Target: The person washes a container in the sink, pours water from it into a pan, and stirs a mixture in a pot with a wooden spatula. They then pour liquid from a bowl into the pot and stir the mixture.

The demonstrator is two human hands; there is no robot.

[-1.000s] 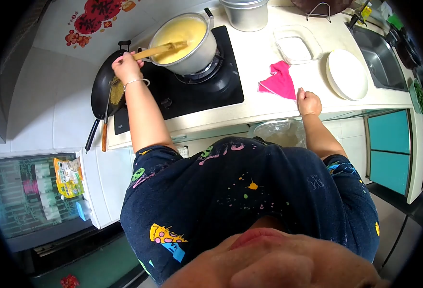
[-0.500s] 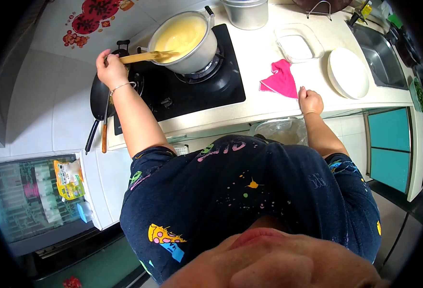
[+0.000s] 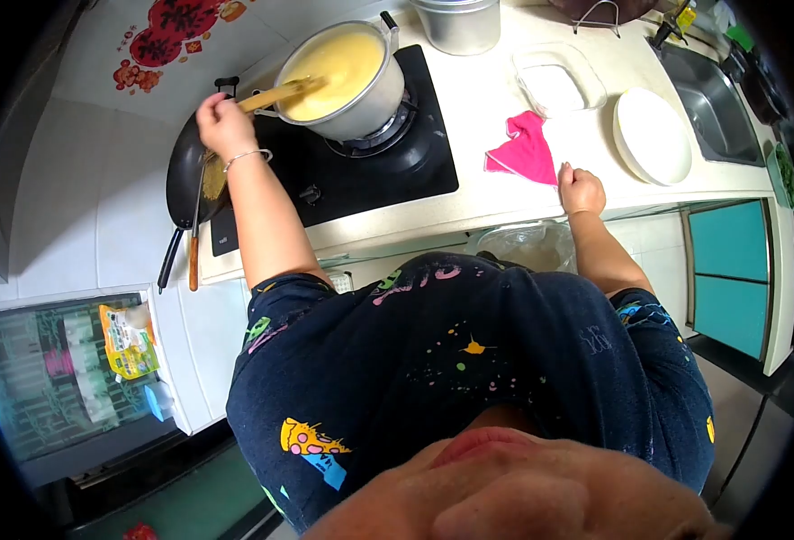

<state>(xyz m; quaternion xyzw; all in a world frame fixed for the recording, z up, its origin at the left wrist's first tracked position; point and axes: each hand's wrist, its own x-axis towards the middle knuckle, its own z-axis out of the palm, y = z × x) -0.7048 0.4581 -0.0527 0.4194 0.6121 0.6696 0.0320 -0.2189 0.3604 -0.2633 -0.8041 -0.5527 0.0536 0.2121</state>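
My left hand [image 3: 226, 128] is wrapped round the handle of a wooden spatula [image 3: 275, 94]. The spatula's far end dips into a thick pale-yellow mixture [image 3: 347, 63] in a large silver pot [image 3: 372, 101], which stands on a burner of the black gas stove [image 3: 370, 184]. Curled closed, my right hand [image 3: 582, 191] rests at the counter's front edge, with nothing visible in it. Just left of its thumb lies a crumpled pink cloth [image 3: 525, 151]; whether they touch I cannot tell.
Left of the pot sits a black frying pan [image 3: 185, 180] with brown contents and a wooden-handled tool [image 3: 194, 252]. On the counter stand a clear rectangular dish [image 3: 595, 94], a white bowl [image 3: 651, 135] and a silver pot [image 3: 460, 27]. A sink [image 3: 708, 108] is at the right.
My left hand has shifted slightly right and down, and the spatula's tip has moved up and left in the mixture. My right hand stays in place.
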